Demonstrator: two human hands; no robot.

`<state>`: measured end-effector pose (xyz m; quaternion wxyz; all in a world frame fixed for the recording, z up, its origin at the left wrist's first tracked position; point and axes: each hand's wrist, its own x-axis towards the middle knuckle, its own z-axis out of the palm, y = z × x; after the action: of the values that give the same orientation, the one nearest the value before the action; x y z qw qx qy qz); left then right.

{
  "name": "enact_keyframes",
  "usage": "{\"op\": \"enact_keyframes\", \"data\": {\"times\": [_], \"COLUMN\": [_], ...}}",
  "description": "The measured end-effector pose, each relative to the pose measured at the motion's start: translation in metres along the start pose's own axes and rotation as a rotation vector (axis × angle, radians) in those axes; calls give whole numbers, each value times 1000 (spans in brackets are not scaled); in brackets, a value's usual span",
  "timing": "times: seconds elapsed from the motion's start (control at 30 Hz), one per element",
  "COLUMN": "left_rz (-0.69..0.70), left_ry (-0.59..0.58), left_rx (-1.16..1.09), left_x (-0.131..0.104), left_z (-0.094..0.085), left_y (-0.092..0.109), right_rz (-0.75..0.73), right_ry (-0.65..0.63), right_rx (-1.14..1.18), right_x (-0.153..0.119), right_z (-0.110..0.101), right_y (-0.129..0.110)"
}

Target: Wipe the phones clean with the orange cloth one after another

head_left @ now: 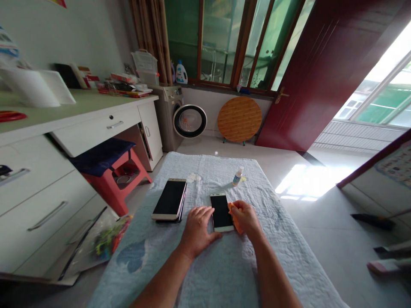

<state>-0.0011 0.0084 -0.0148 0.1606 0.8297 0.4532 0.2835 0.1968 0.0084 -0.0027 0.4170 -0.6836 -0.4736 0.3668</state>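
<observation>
A white smartphone (222, 212) with a dark screen lies face up on the cloth-covered table (221, 269). Along its left edge rests my left hand (198, 228), fingers stretched out and thumb near the bottom edge, holding the phone against the cloth. My right hand (247, 218) is closed on an orange cloth (236, 220), pressed at the phone's right edge. To the left lies a stack of phones (171, 199), a gold-framed one on top. Beyond the white phone stands a small spray bottle (237, 176) with a white cap.
A white desk (86, 124) runs along the left, with a red stool (117, 188) beneath it and a plastic bag (93, 244) on the floor. At the back are a washing machine with its door open (190, 121), a round wooden tabletop (239, 119) and a red door (308, 72).
</observation>
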Motion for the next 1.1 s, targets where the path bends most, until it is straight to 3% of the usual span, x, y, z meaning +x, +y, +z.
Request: {"op": "enact_keyframes", "data": {"times": [0.23,0.43,0.57,0.73,1.1], "left_rz": [43,88,72,72,-55], "left_ry": [19,32,44,62,139], "left_rx": [27,-29,-66,-108,-83], "left_x": [-2,-1,-1,-4,-4], "left_z": [3,-4,-8,-1,-7], "left_y": [-2,5,10,8,10], "right_rz": [167,88,66,60,47], "right_ry": [-135,-167,-216,-323,-304], "right_rx": [518,709,718,642,575], "right_x": [-5,-9,-12,-18,-17], "right_z": [-4,-1,9,17,19], "right_y": [-5,-8,-10,-16,-12]}}
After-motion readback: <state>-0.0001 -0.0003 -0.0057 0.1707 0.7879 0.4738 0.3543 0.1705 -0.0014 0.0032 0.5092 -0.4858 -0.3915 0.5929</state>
